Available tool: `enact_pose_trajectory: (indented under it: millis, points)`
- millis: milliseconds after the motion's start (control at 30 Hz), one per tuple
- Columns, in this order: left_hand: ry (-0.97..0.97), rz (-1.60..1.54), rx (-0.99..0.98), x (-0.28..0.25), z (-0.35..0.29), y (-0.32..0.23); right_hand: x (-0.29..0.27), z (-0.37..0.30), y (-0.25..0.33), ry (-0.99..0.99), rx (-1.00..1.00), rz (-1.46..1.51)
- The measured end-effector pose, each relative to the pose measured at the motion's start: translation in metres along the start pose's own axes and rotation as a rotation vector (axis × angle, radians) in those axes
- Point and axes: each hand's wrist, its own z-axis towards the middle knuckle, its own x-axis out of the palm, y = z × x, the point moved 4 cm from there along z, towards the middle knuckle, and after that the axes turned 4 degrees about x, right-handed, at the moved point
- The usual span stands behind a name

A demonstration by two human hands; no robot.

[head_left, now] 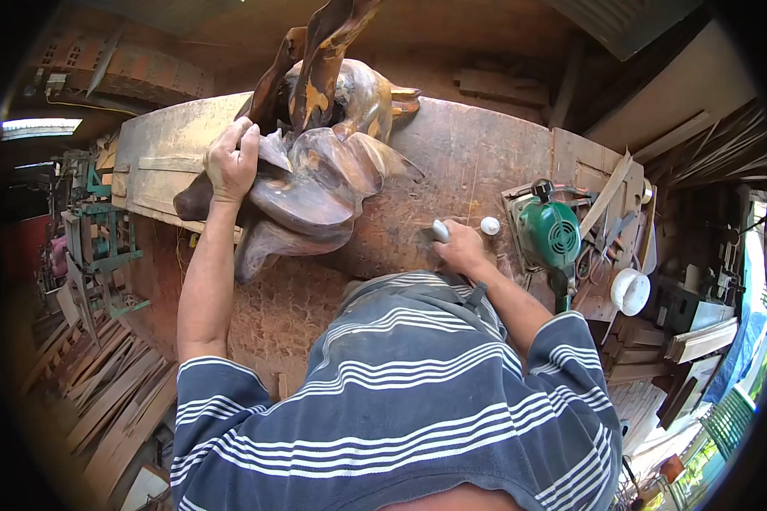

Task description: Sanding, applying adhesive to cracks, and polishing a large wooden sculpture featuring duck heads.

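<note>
- Left hand (232, 162): laid on the left side of the sculpture, fingers bent; whether it grips or merely rests cannot be told.
- Right hand (464, 249): closed around a small grey object with a rounded end (440, 231), at the near edge of the bench; its kind cannot be determined.
- Glossy brown, twisting wooden sculpture (315, 192): on the bench left of centre, its tall dark limbs rising at the far side, its broad curved folds nearest the person; patches of lighter tan show in the dark finish.
- Small white round object (490, 226): just right of the right hand.
- Green-cased power tool with round slotted vent (558, 234): on the bench at right; any lettering on its casing is too small to read.
- White round container (631, 292): right of the power tool, near side; no label can be made out.
- Reddish-brown wooden workbench (469, 153): scratched and stained, paler toward the left end.
- Room, left: green metal frame (111, 234), with loose wooden strips (128, 400) heaped nearer the person.
- Room, right: stacked brown boards (639, 349) and blue sheeting (739, 358) beside a bright opening.
</note>
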Motion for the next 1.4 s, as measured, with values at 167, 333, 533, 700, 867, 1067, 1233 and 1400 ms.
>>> enact_pose_trajectory:
  millis: [167, 333, 533, 700, 867, 1067, 1233, 1400]
  points:
    - [-0.009, -0.001, -0.001, 0.004, -0.006, -0.003, -0.052, -0.027, -0.004, -0.553, -0.118, 0.744]
    - [0.011, -0.009, 0.017, 0.005, -0.001, 0.002, -0.148, -0.023, 0.092, -0.777, -0.452, 0.673]
    - [0.075, -0.011, 0.0, 0.004, -0.001, -0.002, -0.145, 0.005, 0.143, -0.161, -0.689, 0.783]
    - [0.047, -0.025, 0.04, -0.001, 0.011, -0.009, -0.168, 0.014, 0.169, 0.003, -0.711, 0.622]
    - [0.095, -0.006, 0.094, 0.002, 0.014, -0.009, -0.179, 0.091, 0.263, 0.375, -0.709, 0.331]
    - [0.046, 0.01, 0.118, -0.002, 0.007, -0.008, -0.201, -0.003, 0.245, 0.106, -0.843, 0.058]
    - [0.029, -0.027, 0.176, -0.005, 0.016, -0.013, -0.183, 0.071, 0.267, 0.25, -0.742, 0.172]
    - [0.003, 0.002, 0.168, 0.003, 0.013, -0.006, -0.16, 0.141, 0.307, 0.503, -0.6, -0.04]
